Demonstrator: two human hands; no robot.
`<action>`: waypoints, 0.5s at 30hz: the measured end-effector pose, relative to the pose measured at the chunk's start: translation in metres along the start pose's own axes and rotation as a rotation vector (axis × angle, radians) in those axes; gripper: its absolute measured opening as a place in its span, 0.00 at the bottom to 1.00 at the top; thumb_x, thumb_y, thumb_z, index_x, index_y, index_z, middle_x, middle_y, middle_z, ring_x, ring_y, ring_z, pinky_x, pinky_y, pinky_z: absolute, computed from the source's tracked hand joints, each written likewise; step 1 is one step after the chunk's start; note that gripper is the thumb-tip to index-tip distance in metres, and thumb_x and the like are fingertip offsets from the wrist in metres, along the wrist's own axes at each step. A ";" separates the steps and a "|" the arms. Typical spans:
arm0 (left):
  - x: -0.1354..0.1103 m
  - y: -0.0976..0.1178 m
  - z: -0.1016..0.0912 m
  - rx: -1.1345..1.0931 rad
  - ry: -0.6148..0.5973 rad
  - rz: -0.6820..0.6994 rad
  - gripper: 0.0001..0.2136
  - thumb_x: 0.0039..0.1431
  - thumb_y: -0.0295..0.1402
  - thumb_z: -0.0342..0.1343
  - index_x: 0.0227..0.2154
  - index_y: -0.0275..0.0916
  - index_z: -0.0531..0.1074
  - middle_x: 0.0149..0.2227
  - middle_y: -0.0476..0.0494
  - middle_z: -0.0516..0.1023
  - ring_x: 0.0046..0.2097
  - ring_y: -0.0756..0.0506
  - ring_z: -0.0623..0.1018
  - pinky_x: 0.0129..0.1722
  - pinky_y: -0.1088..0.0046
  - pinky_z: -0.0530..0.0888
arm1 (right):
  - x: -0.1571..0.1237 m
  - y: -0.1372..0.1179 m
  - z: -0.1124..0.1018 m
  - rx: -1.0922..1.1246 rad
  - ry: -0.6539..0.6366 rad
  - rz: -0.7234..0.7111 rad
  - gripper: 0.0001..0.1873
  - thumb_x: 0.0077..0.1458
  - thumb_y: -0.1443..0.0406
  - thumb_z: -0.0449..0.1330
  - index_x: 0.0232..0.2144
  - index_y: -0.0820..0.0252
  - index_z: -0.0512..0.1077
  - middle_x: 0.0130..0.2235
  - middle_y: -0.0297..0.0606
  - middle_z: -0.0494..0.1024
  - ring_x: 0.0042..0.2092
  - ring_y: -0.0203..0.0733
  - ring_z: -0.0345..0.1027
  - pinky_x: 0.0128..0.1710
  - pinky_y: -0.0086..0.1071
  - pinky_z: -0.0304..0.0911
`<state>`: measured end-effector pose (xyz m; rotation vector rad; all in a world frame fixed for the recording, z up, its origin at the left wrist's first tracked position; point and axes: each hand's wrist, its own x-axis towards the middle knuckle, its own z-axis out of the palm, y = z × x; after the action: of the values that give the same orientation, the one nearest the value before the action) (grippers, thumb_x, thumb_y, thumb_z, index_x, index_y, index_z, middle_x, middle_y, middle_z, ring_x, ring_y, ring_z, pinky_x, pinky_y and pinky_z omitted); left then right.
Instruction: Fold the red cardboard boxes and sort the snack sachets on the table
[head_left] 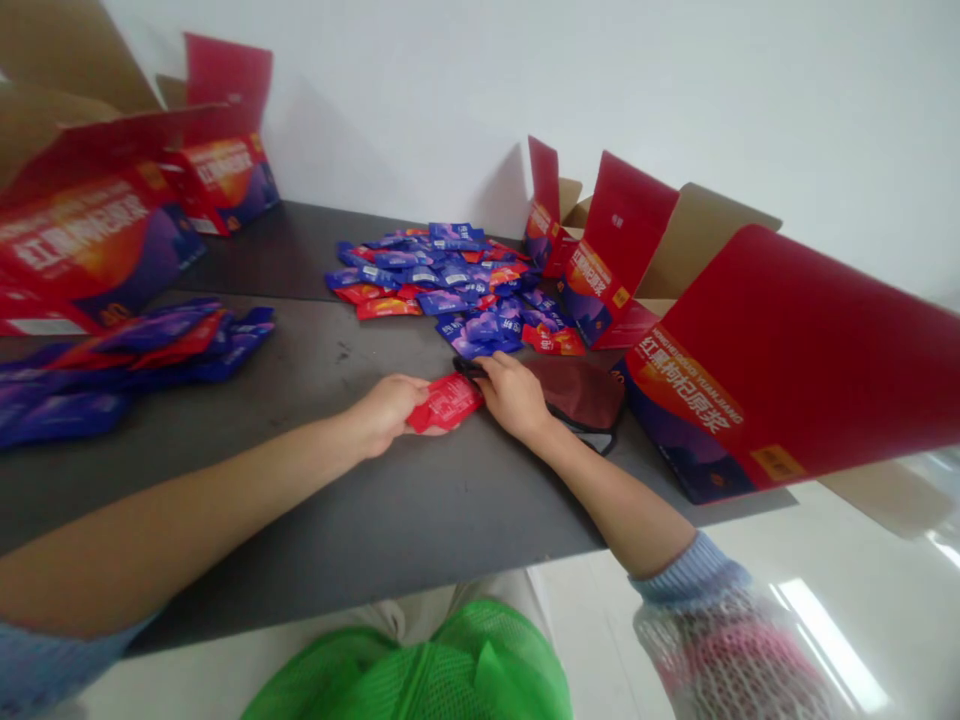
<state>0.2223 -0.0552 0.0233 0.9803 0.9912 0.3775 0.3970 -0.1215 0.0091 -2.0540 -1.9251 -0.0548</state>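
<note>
Brown pouch, R hand; red pkt, L hand.

Bright light glares off the floor, soft shadows mark the wall, edges blur.

1. On my left I have two boxes, one behind the other, on the table, with stacked packets before them.
2. On my right, three more boxes form a row.
3. Between, a packet heap lies near the wall.
4. Before it, a single packet spans left hand to right hand; a pouch lies right.
</note>
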 end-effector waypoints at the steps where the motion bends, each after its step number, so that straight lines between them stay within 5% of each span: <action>1: 0.000 -0.001 0.001 0.002 0.034 0.014 0.12 0.57 0.17 0.47 0.33 0.29 0.76 0.30 0.33 0.82 0.29 0.41 0.83 0.33 0.65 0.81 | 0.001 -0.003 0.000 0.015 -0.006 -0.034 0.18 0.64 0.67 0.50 0.52 0.60 0.74 0.45 0.43 0.76 0.47 0.45 0.70 0.45 0.34 0.64; 7: -0.003 0.001 0.001 -0.087 0.008 -0.012 0.13 0.61 0.25 0.47 0.38 0.28 0.76 0.27 0.36 0.80 0.27 0.42 0.81 0.29 0.66 0.79 | -0.001 -0.014 -0.008 0.199 -0.131 -0.401 0.22 0.61 0.70 0.54 0.56 0.59 0.73 0.42 0.41 0.75 0.47 0.42 0.67 0.47 0.33 0.62; 11: -0.002 0.004 -0.004 -0.102 -0.031 -0.045 0.14 0.63 0.33 0.48 0.31 0.30 0.77 0.28 0.37 0.80 0.26 0.44 0.79 0.28 0.70 0.77 | -0.007 -0.010 -0.016 0.343 -0.237 -0.587 0.28 0.56 0.75 0.55 0.57 0.51 0.73 0.40 0.36 0.74 0.45 0.40 0.67 0.47 0.32 0.62; 15: 0.008 0.005 -0.009 0.013 -0.119 -0.038 0.06 0.55 0.22 0.54 0.28 0.29 0.77 0.26 0.38 0.80 0.25 0.47 0.78 0.28 0.74 0.75 | -0.006 0.006 -0.024 0.426 -0.339 -0.619 0.32 0.51 0.81 0.53 0.50 0.45 0.78 0.37 0.34 0.74 0.41 0.36 0.68 0.44 0.30 0.62</action>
<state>0.2198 -0.0422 0.0213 0.9834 0.9035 0.2783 0.4067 -0.1333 0.0289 -1.2041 -2.4441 0.5424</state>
